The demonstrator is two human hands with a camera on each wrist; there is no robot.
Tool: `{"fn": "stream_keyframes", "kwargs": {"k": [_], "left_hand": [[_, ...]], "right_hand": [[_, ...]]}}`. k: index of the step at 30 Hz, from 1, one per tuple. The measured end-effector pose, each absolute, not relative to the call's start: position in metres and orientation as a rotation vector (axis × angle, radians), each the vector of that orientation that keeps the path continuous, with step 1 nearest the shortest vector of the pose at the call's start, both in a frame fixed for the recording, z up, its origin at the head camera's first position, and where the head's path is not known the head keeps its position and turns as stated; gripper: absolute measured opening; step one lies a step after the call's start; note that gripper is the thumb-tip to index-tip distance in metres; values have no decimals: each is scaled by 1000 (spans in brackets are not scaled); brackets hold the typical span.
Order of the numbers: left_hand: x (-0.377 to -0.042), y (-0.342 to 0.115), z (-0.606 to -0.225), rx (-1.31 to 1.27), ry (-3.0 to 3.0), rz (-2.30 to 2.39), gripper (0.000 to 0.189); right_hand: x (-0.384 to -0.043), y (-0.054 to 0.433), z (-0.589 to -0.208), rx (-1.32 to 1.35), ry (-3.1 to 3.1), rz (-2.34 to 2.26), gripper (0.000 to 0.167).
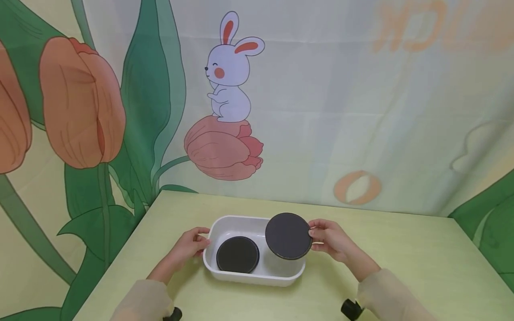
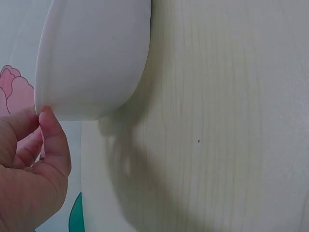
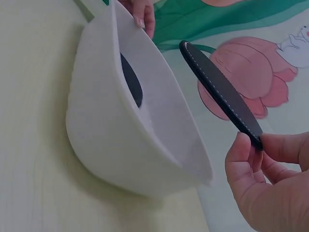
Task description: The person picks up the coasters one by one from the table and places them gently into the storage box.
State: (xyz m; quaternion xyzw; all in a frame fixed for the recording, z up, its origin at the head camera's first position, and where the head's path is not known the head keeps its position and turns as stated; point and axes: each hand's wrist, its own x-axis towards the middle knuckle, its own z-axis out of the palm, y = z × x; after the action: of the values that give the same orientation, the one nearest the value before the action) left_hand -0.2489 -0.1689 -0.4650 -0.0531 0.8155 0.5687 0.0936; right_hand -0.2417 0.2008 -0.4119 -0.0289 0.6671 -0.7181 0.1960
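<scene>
A white oval-cornered basin [image 1: 273,281] stands on the table in the head view. My left hand [image 1: 188,245] pinches its left rim between thumb and fingers, as the left wrist view also shows on the basin wall [image 2: 96,58]. Inside, toward the left, lies a round black coaster [image 1: 238,255]. A second round black coaster [image 1: 288,236] is above the basin's right part, its edge pinched by my right hand [image 1: 331,240]. Light stitching runs round this coaster's edge [image 3: 222,92] in the right wrist view, where it is tilted and apart from the basin.
The pale yellow-green wooden table [image 1: 421,263] extends to both sides of the basin. Behind it hangs a curtain [image 1: 313,111] printed with tulips and a rabbit. Black wrist devices [image 1: 351,308] show near both sleeves.
</scene>
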Motion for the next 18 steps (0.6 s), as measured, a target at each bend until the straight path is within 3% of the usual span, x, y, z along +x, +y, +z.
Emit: {"fn": "stream_keyframes", "kwargs": {"k": [18], "left_hand": [[-249, -170, -466, -162, 2410, 1699, 35]], "right_hand": [[-263, 104, -464, 73, 1901, -1983, 25]]}}
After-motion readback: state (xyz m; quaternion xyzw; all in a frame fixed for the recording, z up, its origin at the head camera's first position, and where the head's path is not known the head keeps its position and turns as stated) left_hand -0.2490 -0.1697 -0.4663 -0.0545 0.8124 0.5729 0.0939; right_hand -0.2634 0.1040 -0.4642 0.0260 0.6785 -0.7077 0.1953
